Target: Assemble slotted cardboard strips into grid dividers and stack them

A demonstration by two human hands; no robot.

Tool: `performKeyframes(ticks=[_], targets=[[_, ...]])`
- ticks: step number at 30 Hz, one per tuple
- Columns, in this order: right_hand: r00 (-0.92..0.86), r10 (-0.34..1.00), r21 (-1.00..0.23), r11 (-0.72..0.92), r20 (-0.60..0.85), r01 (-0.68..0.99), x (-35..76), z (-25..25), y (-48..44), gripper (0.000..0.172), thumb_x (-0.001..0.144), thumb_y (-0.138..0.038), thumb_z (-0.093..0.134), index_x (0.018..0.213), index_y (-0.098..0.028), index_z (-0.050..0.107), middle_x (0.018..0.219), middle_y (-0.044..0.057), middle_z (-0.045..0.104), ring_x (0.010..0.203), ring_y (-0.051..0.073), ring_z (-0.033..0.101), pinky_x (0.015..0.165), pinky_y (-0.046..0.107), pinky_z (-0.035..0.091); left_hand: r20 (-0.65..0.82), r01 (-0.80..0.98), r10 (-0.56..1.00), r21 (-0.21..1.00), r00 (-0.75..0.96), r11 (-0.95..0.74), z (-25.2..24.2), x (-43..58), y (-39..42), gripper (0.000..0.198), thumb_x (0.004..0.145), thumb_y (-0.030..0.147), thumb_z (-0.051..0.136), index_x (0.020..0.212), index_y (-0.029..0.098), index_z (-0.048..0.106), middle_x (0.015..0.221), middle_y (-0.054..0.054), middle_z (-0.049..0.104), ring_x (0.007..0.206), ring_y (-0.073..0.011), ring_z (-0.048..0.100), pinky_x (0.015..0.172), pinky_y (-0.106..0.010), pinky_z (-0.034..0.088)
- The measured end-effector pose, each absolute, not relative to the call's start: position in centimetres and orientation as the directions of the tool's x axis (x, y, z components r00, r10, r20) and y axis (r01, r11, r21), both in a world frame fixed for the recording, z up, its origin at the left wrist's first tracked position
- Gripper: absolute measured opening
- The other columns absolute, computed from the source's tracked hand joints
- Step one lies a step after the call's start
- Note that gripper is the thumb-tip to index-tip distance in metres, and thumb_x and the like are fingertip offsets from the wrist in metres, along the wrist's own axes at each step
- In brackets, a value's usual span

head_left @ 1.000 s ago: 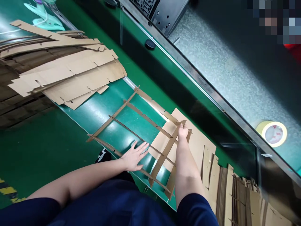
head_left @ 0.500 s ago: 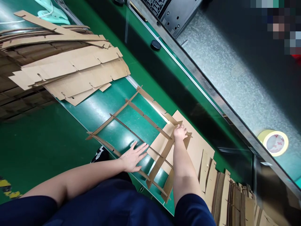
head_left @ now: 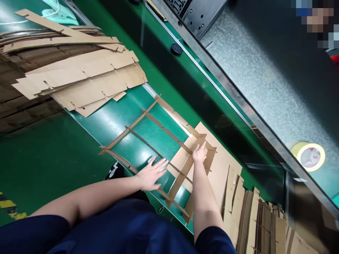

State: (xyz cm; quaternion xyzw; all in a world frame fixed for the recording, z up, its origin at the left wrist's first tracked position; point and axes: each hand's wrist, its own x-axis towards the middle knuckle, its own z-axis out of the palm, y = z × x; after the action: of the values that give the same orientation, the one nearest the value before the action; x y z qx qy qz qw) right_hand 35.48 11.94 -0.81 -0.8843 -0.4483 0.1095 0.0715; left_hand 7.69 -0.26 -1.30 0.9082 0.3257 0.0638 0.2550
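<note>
Cardboard lattice [head_left: 169,134], one, of interlocked slotted strips; centre of the frame, on the green worktable [head_left: 100,123], its right end over a flat cardboard sheet [head_left: 219,158]. Four long strips run from upper left to lower right; one crosswise strip at the left end, two close together at the right end.

Left hand [head_left: 151,175]: centre, just below the middle; palm down, fingers fanned wide, pinching nothing. It lies over the lattice's lowest long strip; how firmly it bears there cannot be told.

Right hand [head_left: 199,153]: right of centre, at the inner of the two close crosswise strips, near its upper end. Index finger extended toward the upper right, other fingers curled; whether they pinch the cardboard cannot be told.

Loose slotted strips [head_left: 106,76]: overlapping pile, upper left.

Cardboard strips on edge [head_left: 258,225]: packed row, lower right.

Tape roll [head_left: 310,157]: pale yellow, right edge.

Black disc [head_left: 176,49]: upper centre.
</note>
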Motion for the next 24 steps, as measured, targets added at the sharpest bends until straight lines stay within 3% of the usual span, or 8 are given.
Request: performKeyframes(ticks=[4, 8, 13, 18, 21, 24], targets=[[0.475, 0.88, -0.138, -0.471, -0.005, 0.871, 35.3, -1.0, 11.6, 0.064, 0.094, -0.05, 0.009, 0.151, -0.021, 0.005, 0.157, 0.013, 0.012, 0.143, 0.024, 0.011, 0.104, 0.057, 0.026, -0.05, 0.557, 0.623, 0.509, 0.781, -0.657, -1.5, 7.7, -0.3, 0.07, 0.083, 0.059, 0.044, 0.141, 0.02, 0.041, 0.156, -0.013, 0.012, 0.144, -0.0347, 0.004, 0.111, -0.061, 0.005], [0.414, 0.898, -0.08, -0.428, -0.147, 0.9, 34.9, -1.4, 11.4, 0.065, 0.094, -0.052, 0.006, 0.148, -0.022, 0.025, 0.158, 0.008, 0.01, 0.143, 0.024, 0.012, 0.106, 0.053, 0.025, -0.026, 0.559, 0.628, 0.486, 0.778, -0.672, -1.7, 7.7, -0.4, 0.07, 0.082, 0.06, 0.044, 0.14, 0.02, 0.042, 0.156, -0.013, 0.014, 0.144, -0.034, 0.005, 0.111, -0.06, 0.006], [0.413, 0.909, -0.072, -0.417, -0.058, 0.906, 34.6, -1.5, 11.2, 0.067, 0.094, -0.054, 0.007, 0.151, -0.018, 0.012, 0.158, 0.01, 0.008, 0.144, 0.022, 0.003, 0.108, 0.053, 0.022, -0.029, 0.562, 0.624, 0.466, 0.781, -0.683, -1.4, 7.7, -0.3, 0.069, 0.083, 0.059, 0.043, 0.14, 0.019, 0.043, 0.156, -0.017, 0.013, 0.144, -0.0317, 0.007, 0.11, -0.06, 0.007], [0.369, 0.906, -0.107, -0.395, -0.206, 0.912, 34.6, 0.3, 10.8, 0.065, 0.094, -0.053, 0.008, 0.149, -0.02, 0.021, 0.158, 0.007, 0.007, 0.143, 0.022, 0.011, 0.109, 0.054, 0.021, -0.069, 0.574, 0.617, 0.459, 0.784, -0.678, -1.1, 7.6, -0.3, 0.068, 0.083, 0.058, 0.044, 0.139, 0.019, 0.043, 0.156, -0.015, 0.011, 0.144, -0.0332, 0.005, 0.11, -0.06, 0.009], [0.386, 0.921, -0.147, -0.39, -0.052, 0.909, 33.6, 1.5, 7.7, 0.063, 0.096, -0.05, 0.006, 0.151, -0.021, 0.013, 0.158, 0.007, 0.009, 0.144, 0.02, 0.005, 0.11, 0.052, 0.022, -0.08, 0.587, 0.627, 0.459, 0.775, -0.667, -1.2, 7.7, -0.4, 0.068, 0.084, 0.057, 0.043, 0.14, 0.019, 0.042, 0.157, -0.014, 0.01, 0.144, -0.0326, 0.003, 0.11, -0.06, 0.008], [0.38, 0.917, -0.107, -0.369, 0.118, 0.923, 31.3, 0.9, 2.6, 0.06, 0.096, -0.045, 0.008, 0.151, -0.019, 0.011, 0.157, 0.01, 0.011, 0.144, 0.021, 0.003, 0.109, 0.052, 0.021, -0.068, 0.587, 0.631, 0.456, 0.772, -0.669, -1.2, 8.0, -0.4, 0.068, 0.084, 0.057, 0.042, 0.14, 0.018, 0.042, 0.157, -0.015, 0.007, 0.144, -0.0311, 0.001, 0.109, -0.062, 0.007]])
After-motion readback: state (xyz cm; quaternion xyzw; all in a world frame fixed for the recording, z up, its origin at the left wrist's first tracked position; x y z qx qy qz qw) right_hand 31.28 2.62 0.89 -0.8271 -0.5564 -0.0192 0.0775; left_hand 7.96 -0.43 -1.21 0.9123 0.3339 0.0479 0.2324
